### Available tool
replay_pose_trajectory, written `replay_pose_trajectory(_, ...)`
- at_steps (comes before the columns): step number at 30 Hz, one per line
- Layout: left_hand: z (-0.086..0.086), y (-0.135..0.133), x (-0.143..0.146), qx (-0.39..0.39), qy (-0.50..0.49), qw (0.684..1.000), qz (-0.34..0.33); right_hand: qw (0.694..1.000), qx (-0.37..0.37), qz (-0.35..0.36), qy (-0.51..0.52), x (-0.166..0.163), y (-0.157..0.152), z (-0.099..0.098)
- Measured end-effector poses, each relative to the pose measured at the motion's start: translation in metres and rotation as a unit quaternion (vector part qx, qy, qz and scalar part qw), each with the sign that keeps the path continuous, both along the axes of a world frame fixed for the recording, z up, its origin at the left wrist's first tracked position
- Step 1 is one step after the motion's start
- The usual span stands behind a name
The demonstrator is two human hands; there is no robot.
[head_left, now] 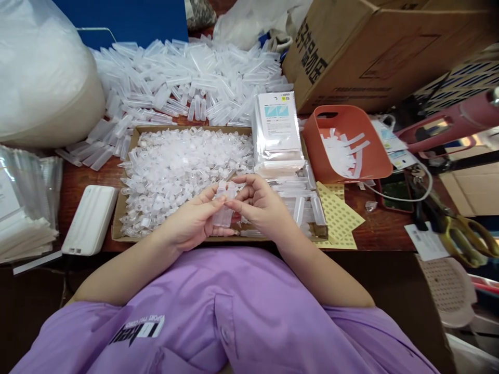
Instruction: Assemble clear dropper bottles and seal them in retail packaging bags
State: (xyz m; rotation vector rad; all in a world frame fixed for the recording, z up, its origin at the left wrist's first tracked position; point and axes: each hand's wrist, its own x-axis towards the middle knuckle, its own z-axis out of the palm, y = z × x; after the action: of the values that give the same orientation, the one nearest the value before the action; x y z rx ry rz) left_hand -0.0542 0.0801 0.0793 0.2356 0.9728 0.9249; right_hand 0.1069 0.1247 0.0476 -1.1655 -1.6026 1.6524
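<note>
Tube (223, 208) betw. hands (caps tray (128, 150) behind)

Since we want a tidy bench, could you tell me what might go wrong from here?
1. The clear tube is pinched only at the fingertips of the left hand and right hand; it could slip into the cardboard tray of loose caps.
2. The tube pile behind looks unstable and might slide.

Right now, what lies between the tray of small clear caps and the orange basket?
A stack of sealed packets stands at the tray's right end, left of the orange basket, in the head view.
</note>
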Motion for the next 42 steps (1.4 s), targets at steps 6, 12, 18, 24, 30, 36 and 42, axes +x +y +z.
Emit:
replay_pose_trajectory(6, 0.0, 0.005, -0.025, 0.009, 0.024, 0.998, 0.051, 0.952, 0.22, 0.059, -0.204, -0.001, 0.017, 0.014)
replay_pose_trajectory(12, 0.003, 0.0, -0.049, 0.025, 0.063, 0.988, 0.141, 0.803, 0.28, 0.302, -0.43, 0.006, 0.031, 0.022)
replay_pose_trajectory(18, -0.006, -0.004, -0.042, 0.057, 0.084, 0.991, 0.086, 0.752, 0.301, 0.381, -0.445, -0.023, 0.028, 0.016)
replay_pose_trajectory(24, -0.011, -0.009, -0.041, 0.104, 0.131, 0.98, 0.105, 0.715, 0.297, 0.4, -0.49, -0.047, 0.026, 0.021)
replay_pose_trajectory(30, -0.012, -0.012, -0.047, 0.106, 0.143, 0.98, 0.092, 0.716, 0.298, 0.412, -0.478, -0.053, 0.023, 0.017)
replay_pose_trajectory(36, -0.012, -0.013, -0.054, 0.118, 0.153, 0.976, 0.102, 0.733, 0.28, 0.404, -0.469, -0.055, 0.025, 0.015)
replay_pose_trajectory(42, -0.014, -0.016, -0.057, 0.123, 0.159, 0.978, 0.062, 0.796, 0.267, 0.347, -0.419, -0.041, 0.032, 0.016)
